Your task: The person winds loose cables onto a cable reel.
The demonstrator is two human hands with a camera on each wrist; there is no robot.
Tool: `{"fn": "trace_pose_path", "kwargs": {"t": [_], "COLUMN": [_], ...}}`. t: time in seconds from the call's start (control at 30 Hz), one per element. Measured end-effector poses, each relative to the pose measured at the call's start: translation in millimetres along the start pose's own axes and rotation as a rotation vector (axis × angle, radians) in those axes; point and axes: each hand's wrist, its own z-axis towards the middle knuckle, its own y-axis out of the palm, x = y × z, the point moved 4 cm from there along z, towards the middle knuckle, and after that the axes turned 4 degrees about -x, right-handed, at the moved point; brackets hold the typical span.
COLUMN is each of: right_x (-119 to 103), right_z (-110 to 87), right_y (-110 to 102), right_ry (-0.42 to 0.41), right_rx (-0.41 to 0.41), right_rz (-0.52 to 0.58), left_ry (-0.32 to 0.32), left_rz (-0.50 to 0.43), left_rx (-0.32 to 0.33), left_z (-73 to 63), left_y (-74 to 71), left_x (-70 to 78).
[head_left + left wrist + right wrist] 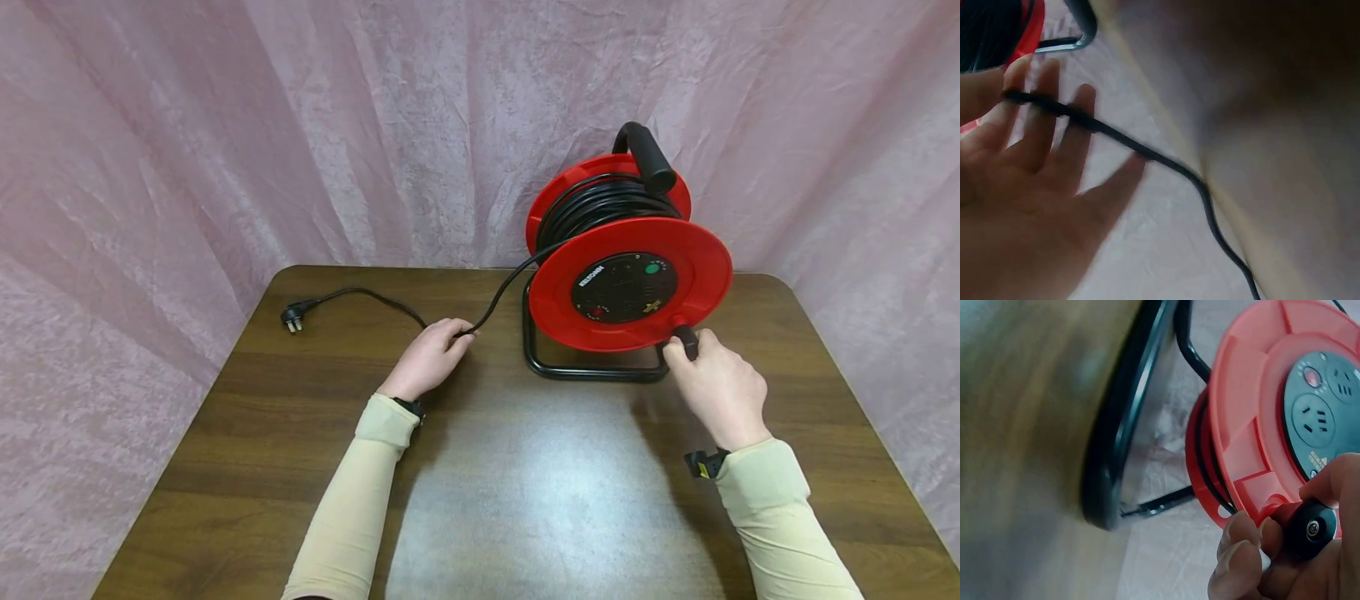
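A red cable reel (pixel 630 283) stands on its black tube frame, with black cable (pixel 607 204) wound around its drum. My right hand (pixel 720 387) grips the reel's small black crank knob (pixel 1311 530) at the lower rim of the front disc. Further left, my left hand (pixel 431 358) holds the loose black cable (pixel 502 292) low over the table. In the left wrist view the cable runs from between thumb and forefinger across the other fingers (pixel 1079 106). Beyond that hand, the cable's end lies on the table with a black three-pin plug (pixel 292 317).
Everything stands on a brown wooden table (pixel 247 433) with a bright reflection in its middle. Pink curtain (pixel 375 125) hangs close behind the table's back edge and along both sides. The reel's black carrying handle (pixel 648 158) sticks up above the drum.
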Motion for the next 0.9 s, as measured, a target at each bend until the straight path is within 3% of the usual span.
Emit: {"fn": "trace_pose_path", "kwargs": {"t": [0.33, 0.6, 0.9], "right_x": [-6.1, -11.4, -23.9], "right_z": [0.2, -1.4, -1.1], "right_y": [18.0, 21.5, 33.4], "right_ry": [-0.017, -0.024, -0.050], "right_rx": [-0.067, -0.086, -0.165], "right_rz": [-0.016, -0.024, -0.041], "left_ry": [0.013, -0.072, -0.070], "left_rz": [0.025, 0.140, 0.106], "left_rx": [0.063, 0.060, 0.088], "left_z": [-0.7, -8.8, -11.6], "left_y": [-9.1, -19.2, -28.1], "left_x": [1.7, -3.0, -7.4]}}
